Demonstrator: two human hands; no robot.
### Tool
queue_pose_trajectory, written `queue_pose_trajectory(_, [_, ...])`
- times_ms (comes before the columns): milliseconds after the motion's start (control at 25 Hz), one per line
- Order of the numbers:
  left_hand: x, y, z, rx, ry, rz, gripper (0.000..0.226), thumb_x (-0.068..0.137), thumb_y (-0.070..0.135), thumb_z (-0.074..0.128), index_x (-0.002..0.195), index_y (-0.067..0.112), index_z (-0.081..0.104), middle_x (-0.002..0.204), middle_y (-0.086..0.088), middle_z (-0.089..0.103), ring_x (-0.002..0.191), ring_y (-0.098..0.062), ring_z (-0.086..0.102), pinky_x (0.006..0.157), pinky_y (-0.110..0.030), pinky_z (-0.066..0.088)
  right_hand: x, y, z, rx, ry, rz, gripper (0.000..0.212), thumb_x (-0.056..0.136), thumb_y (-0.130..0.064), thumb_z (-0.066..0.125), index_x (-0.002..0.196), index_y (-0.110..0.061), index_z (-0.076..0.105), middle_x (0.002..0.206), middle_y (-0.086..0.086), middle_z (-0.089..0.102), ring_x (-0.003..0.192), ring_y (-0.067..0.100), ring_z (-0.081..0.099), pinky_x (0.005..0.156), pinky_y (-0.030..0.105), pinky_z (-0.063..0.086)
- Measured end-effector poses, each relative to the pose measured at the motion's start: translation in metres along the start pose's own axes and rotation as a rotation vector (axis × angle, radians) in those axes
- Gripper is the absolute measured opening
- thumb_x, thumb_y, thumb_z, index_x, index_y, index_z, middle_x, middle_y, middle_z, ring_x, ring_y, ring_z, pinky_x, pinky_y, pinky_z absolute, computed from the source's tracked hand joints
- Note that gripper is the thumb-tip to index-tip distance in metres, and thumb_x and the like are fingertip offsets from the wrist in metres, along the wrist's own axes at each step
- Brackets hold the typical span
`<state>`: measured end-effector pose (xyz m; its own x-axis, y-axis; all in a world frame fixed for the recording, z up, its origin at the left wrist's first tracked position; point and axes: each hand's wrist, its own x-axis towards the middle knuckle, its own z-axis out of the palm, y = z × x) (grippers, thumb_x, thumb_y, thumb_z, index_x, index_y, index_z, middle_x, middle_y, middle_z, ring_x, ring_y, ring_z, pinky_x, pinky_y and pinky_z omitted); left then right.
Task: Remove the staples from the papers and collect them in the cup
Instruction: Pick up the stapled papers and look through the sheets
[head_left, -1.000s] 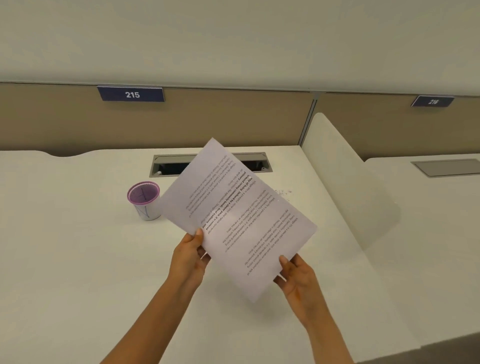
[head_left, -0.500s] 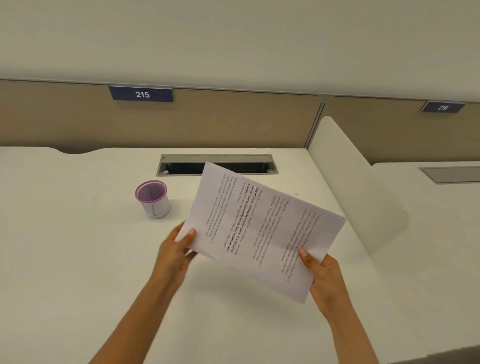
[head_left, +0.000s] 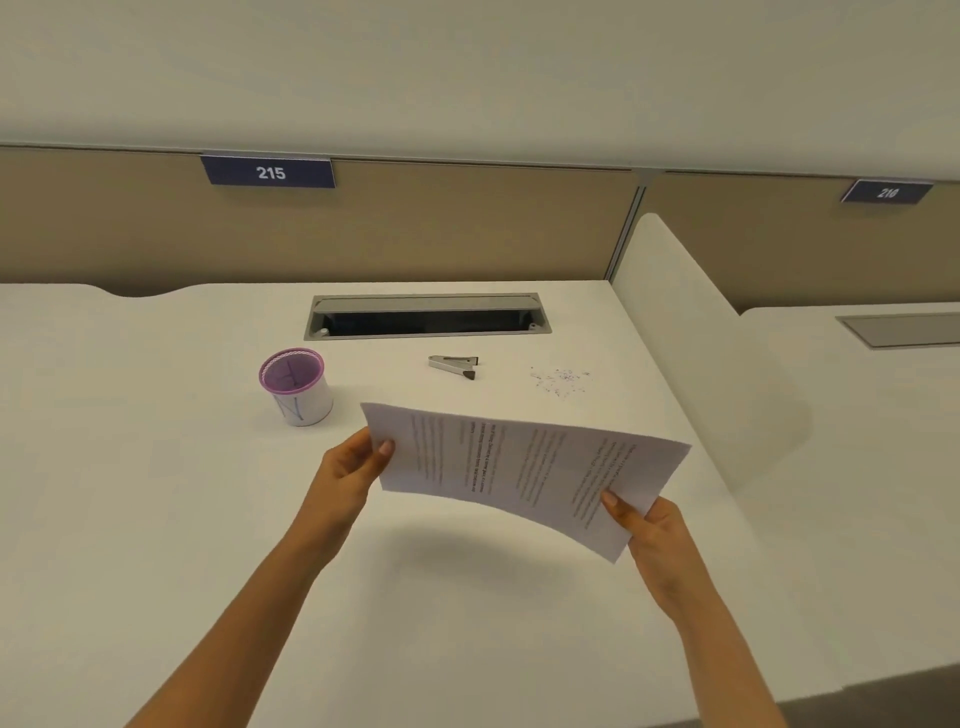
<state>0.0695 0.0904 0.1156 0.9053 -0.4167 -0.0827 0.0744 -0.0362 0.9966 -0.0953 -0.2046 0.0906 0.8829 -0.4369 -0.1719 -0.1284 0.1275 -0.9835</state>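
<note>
Printed white paper sheets (head_left: 524, 473) held in air, thumb-pinched at left edge by left hand (head_left: 353, 467), at near right corner by right hand (head_left: 647, 525); purple-rimmed white cup (head_left: 297, 388) beyond left hand.

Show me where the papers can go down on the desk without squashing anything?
The wide bare desk left of the cup and the near stretch under the papers, between both arms, are free. The back strip is busier: cup, staple remover and scattered staples sit in a row before the cable slot.
</note>
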Motion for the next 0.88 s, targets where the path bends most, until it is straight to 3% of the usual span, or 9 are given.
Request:
queue_pose_trajectory(120, [-0.012,-0.018,-0.004,0.035,-0.031,-0.030,0.027,0.095,0.021,0.053,0.115,0.036,0.065,0.111,0.012,0.072,0.104,-0.004,0.065,0.079,-0.011,0.051,-0.001,0.012,-0.003,-0.034,-0.021,0.035,0.032,0.083,-0.030,0.066,0.112,-0.018,0.069,0.104,0.003,0.075,0.098,0.022,0.069,0.075,0.023,0.056])
queue_pose_trajectory(200, [-0.019,-0.031,-0.004,0.074,-0.074,-0.073,0.028,0.095,0.018,0.054,0.112,0.037,0.066,0.114,0.012,0.071,0.107,-0.003,0.064,0.088,-0.019,0.047,-0.004,0.026,-0.002,-0.034,-0.016,0.085,0.032,0.080,-0.028,0.068,0.111,-0.020,0.069,0.104,0.002,0.075,0.099,0.022,0.069,0.080,0.028,0.055])
queue_pose_trajectory(320, [-0.021,-0.041,0.000,0.149,-0.091,-0.101,0.026,0.097,0.020,0.051,0.106,0.037,0.070,0.110,0.014,0.072,0.105,-0.001,0.064,0.088,-0.020,0.044,-0.006,0.038,-0.001,-0.046,-0.002,0.131,0.030,0.080,-0.028,0.069,0.110,-0.026,0.068,0.104,0.000,0.075,0.097,0.019,0.070,0.084,0.036,0.055])
queue_pose_trajectory(520, [-0.009,-0.033,-0.003,0.209,-0.146,-0.158,0.024,0.097,0.018,0.052,0.113,0.029,0.066,0.109,0.014,0.072,0.103,-0.003,0.066,0.090,-0.025,0.048,0.013,0.010,-0.007,-0.151,-0.068,0.147,0.026,0.087,-0.022,0.067,0.111,-0.014,0.069,0.104,0.002,0.076,0.093,0.016,0.072,0.071,0.023,0.057])
queue_pose_trajectory(720, [-0.009,-0.021,-0.014,0.182,-0.222,-0.227,0.035,0.088,0.027,0.066,0.122,0.029,0.059,0.112,0.011,0.072,0.106,-0.010,0.066,0.096,-0.035,0.049,0.040,-0.065,-0.016,-0.390,-0.311,0.140,0.025,0.088,-0.022,0.068,0.109,-0.009,0.068,0.105,0.012,0.074,0.094,0.028,0.072,0.082,0.039,0.058])
queue_pose_trajectory(880, [-0.008,-0.006,-0.019,0.217,-0.212,-0.223,0.067,0.069,0.053,0.068,0.130,0.031,0.049,0.122,0.009,0.064,0.113,-0.018,0.059,0.098,-0.038,0.045,0.061,-0.121,-0.010,-0.644,-0.561,0.189,0.020,0.090,-0.016,0.066,0.108,-0.007,0.067,0.106,0.014,0.073,0.095,0.029,0.071,0.085,0.038,0.057])
